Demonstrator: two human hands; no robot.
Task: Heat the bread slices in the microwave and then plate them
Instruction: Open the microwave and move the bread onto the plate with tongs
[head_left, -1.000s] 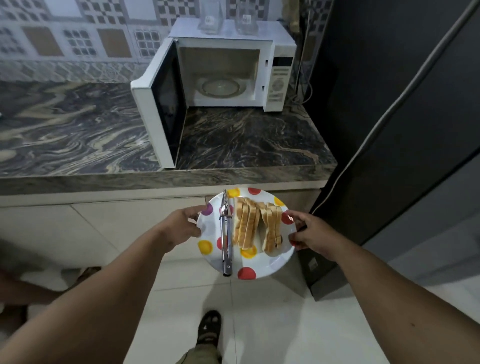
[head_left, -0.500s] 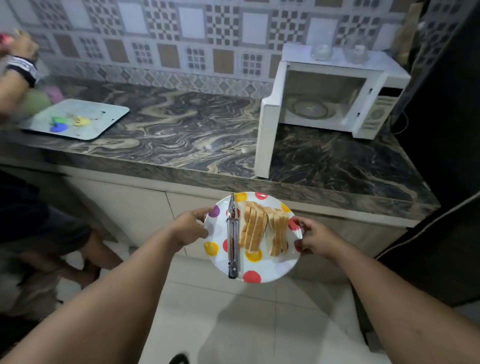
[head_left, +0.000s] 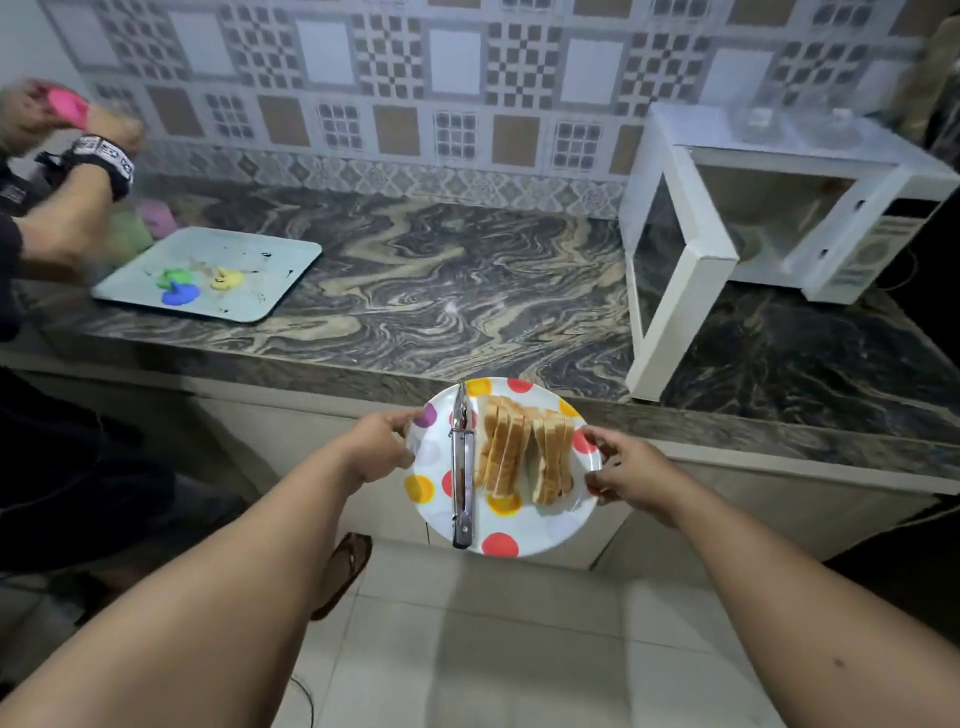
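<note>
Between both hands: plate (head_left: 524, 535), held at its rims.
Left hand (head_left: 375, 446) and right hand (head_left: 626, 470) grip it; tongs (head_left: 462, 467), bread slices (head_left: 527, 452) on top.

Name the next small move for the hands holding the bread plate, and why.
Probably lower the plate onto the bare counter just ahead. Both the left hand and right hand grip its rim, it hangs off the counter edge, and tongs lie loose beside the bread slices.

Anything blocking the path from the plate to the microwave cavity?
Nothing visible. The plate of bread slices is held by the left hand and right hand. The microwave door is swung open, and the countertop between is bare.
</note>
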